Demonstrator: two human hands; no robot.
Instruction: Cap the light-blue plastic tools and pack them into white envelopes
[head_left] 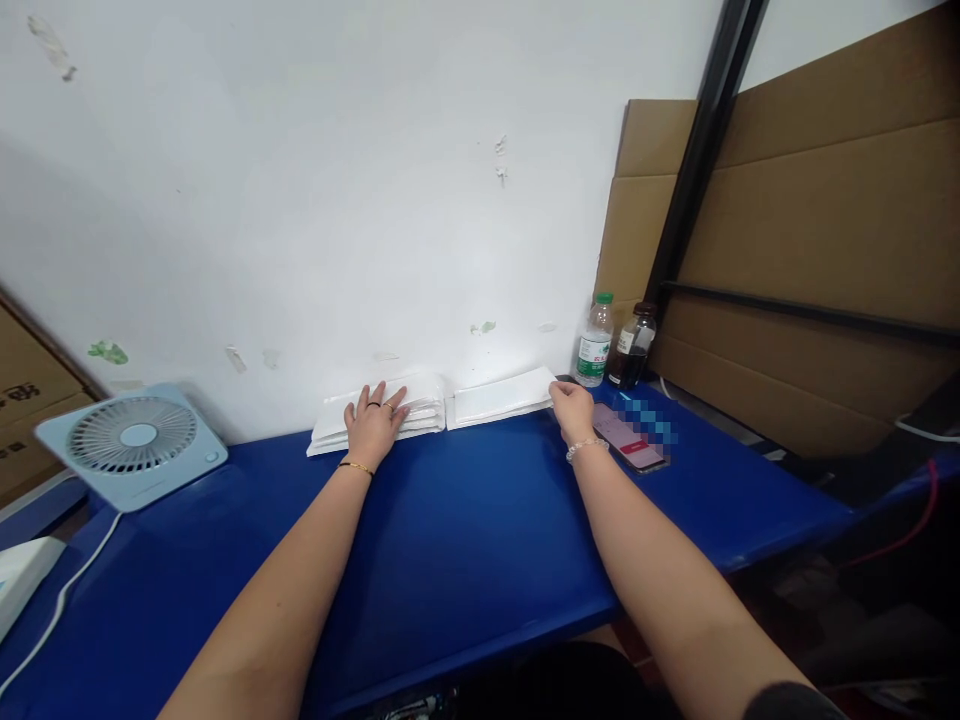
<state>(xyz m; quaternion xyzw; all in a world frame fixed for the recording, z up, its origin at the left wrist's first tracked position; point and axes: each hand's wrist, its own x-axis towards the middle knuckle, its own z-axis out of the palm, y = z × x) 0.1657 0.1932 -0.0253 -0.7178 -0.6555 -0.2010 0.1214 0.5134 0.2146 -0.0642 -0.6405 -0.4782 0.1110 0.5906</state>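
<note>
Against the wall at the back of the table lies a stack of flat white packets [426,402], with what looks like clear plastic around them. My left hand [375,420] rests on the stack, fingers spread. To its right is another flat white packet [501,398], its left end close to the stack. My right hand [574,408] pinches this packet's right end between thumb and curled fingers. A phone [630,440] with a lit screen lies just right of my right hand. A dark object, partly hidden, shows behind that hand.
A light blue fan [139,440] stands at the left of the blue table [465,540], its white cable running forward. At the back right are a clear bottle with a green cap [595,345] and a dark drink bottle [632,350]. Cardboard sheets [810,220] and a black post [694,150] rise behind.
</note>
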